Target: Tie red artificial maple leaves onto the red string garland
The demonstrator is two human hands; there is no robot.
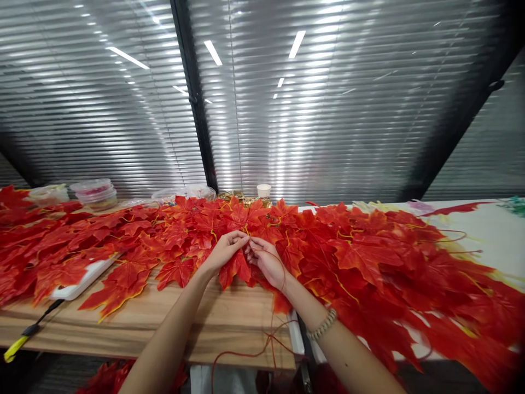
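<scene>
My left hand (228,250) and my right hand (266,261) meet fingertip to fingertip over a pile of red artificial maple leaves (365,251). My left fingers are pinched together at the yellow stem of a maple leaf (243,214); the exact grip is small and partly hidden. Closed at the same spot, my right fingers pinch a thin red cord (270,335). That cord loops over my right wrist and hangs in loose tangles past the table's front edge. Another leaf (235,269) lies just below my hands.
The wooden table (229,312) carries leaves to both sides. A white power strip (86,279) lies at left, a second white strip (296,332) near my right forearm. Plastic tubs (95,194) and a paper cup (263,190) stand behind, before blinds (311,109).
</scene>
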